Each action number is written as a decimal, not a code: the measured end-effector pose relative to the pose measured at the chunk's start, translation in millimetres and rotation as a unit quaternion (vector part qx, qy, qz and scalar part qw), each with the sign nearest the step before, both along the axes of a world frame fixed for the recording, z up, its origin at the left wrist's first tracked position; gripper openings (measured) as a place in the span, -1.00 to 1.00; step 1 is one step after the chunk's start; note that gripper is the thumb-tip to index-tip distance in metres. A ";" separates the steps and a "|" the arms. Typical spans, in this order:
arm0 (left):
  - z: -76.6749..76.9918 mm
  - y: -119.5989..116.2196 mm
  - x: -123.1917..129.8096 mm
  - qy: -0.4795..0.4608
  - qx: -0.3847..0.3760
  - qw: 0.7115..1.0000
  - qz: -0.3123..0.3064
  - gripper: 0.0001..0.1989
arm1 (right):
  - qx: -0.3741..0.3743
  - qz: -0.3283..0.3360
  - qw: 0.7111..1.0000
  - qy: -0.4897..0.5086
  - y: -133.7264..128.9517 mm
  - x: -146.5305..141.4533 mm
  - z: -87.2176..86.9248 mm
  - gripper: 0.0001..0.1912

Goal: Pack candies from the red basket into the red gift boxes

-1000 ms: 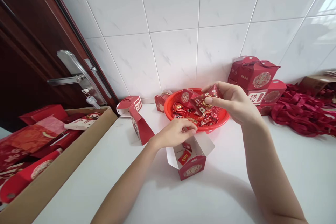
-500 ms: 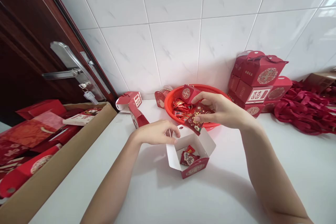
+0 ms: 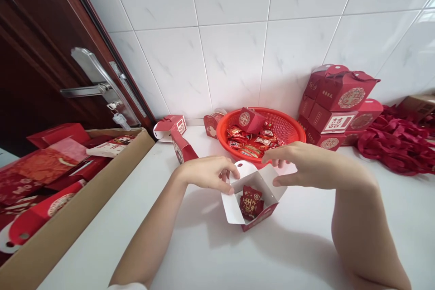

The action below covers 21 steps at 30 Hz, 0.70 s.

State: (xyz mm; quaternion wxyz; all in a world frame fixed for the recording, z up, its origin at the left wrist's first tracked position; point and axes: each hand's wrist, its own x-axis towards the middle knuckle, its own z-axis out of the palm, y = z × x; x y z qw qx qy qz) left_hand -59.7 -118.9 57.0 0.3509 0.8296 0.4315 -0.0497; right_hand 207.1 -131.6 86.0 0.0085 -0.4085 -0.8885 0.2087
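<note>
In it goes: the dark-red snack packet (image 3: 251,201) has left our right hand (image 3: 309,165), now spread, and lies inside the open gift box (image 3: 261,219), likely adding to its filling, while whether our left hand (image 3: 205,173) pinches the left flap (image 3: 231,209) we can't tell.

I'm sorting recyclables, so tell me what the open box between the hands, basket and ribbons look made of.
Open box: probably thin card, matte; crisp folds, white inside.
Basket: likely plastic, slightly glossy; fine holes in wall.
Ribbons: perhaps satin fabric; soft sheen, limp loops.
</note>
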 end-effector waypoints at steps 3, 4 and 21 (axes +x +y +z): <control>3.2 -3.2 -0.4 0.017 -0.005 0.999 -0.029 -0.60 | 0.018 -0.035 0.999 -0.009 -2.8 10.1 -3.2 -0.61; 3.7 -4.0 -0.4 0.022 -0.005 0.999 -0.035 -0.59 | 0.025 -0.049 0.998 -0.013 -3.0 13.5 -4.7 -0.59; -9.9 51.2 18.1 -0.064 0.150 0.985 0.060 -0.74 | 0.084 -0.128 0.978 0.143 34.0 42.9 -10.9 -0.73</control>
